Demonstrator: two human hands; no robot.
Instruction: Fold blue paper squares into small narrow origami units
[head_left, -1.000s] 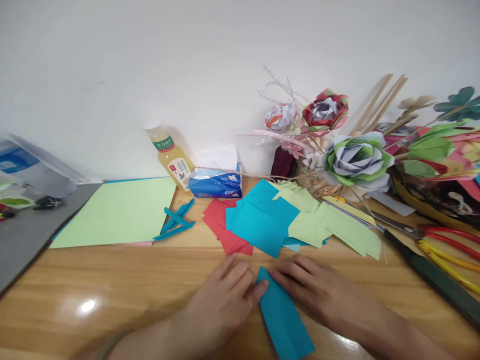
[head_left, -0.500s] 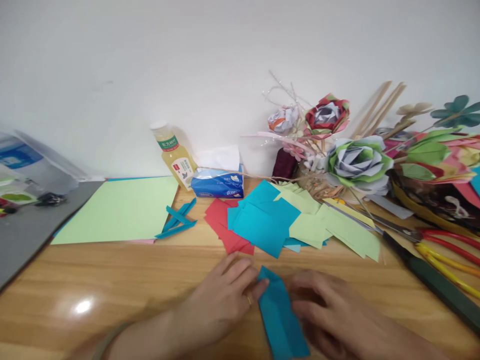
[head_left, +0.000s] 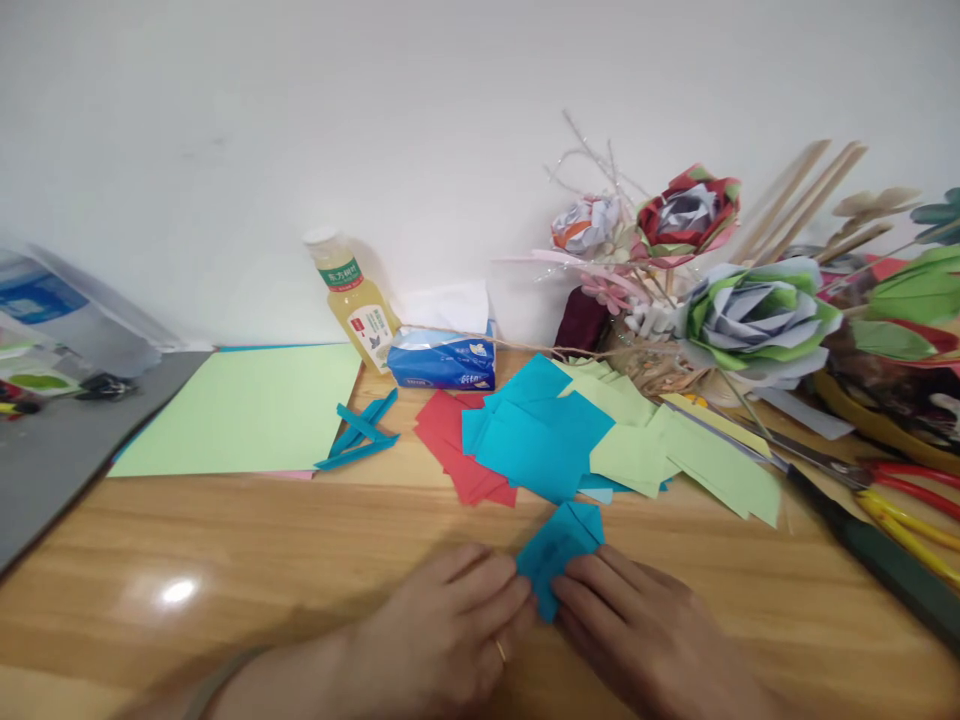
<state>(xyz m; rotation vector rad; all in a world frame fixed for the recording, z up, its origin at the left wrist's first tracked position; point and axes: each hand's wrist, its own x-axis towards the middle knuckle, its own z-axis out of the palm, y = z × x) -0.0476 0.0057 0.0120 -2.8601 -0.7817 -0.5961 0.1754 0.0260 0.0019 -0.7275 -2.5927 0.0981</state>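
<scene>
Between my two hands is a folded blue sheet of paper (head_left: pixel 562 540), tilted, with a creased flap at its top right corner. My left hand (head_left: pixel 469 620), wearing a ring, grips its lower left edge with the fingers closed. The fingers of my right hand (head_left: pixel 630 620) are closed on its lower right side and cover part of it. Just beyond lie loose blue paper squares (head_left: pixel 540 440), with red paper pieces (head_left: pixel 465 460) to their left and light green paper pieces (head_left: pixel 630 440) to their right.
Folded blue strips (head_left: pixel 360 435) lie beside a large light green sheet (head_left: pixel 240 415). Behind stand a drink bottle (head_left: pixel 360 310) and a tissue pack (head_left: pixel 442 358). Paper flowers (head_left: pixel 757 315), red-and-yellow-handled scissors (head_left: pixel 892 490) and a long dark green handle (head_left: pixel 870 550) are on the right.
The blue paper has been turned and moved away from me, and now looks shorter. Both hands have come closer together on it. The camera view has shifted slightly.
</scene>
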